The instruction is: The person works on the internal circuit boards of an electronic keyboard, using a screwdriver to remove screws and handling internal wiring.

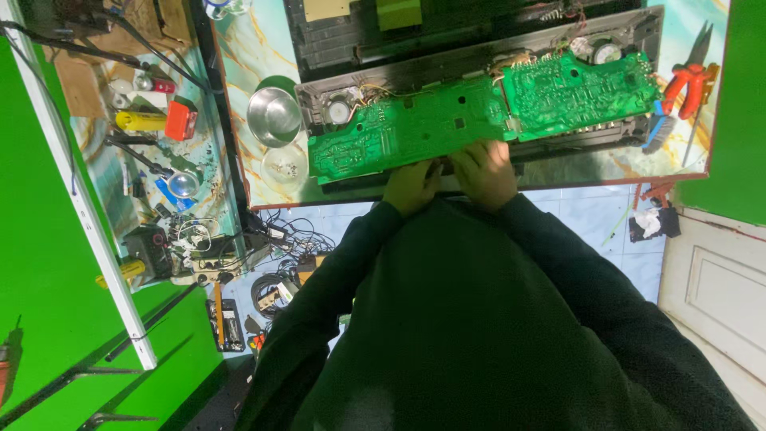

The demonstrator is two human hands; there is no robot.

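Circuit boards (479,116), green and long, lie across a dark open casing (479,60) on the marbled table (239,72). Left of them sits a steel bowl (274,116). Left hand (411,186) and right hand (487,172) press side by side against their near edge, fingers curled. Right of the boards lie red pliers (688,81).

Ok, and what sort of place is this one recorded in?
Most likely a small electronics repair workshop. Both hands, left hand and right hand, rest at the edge of long green circuit boards lying in an opened device. Red-handled pliers lie on the bench, and a side table is crowded with tools.
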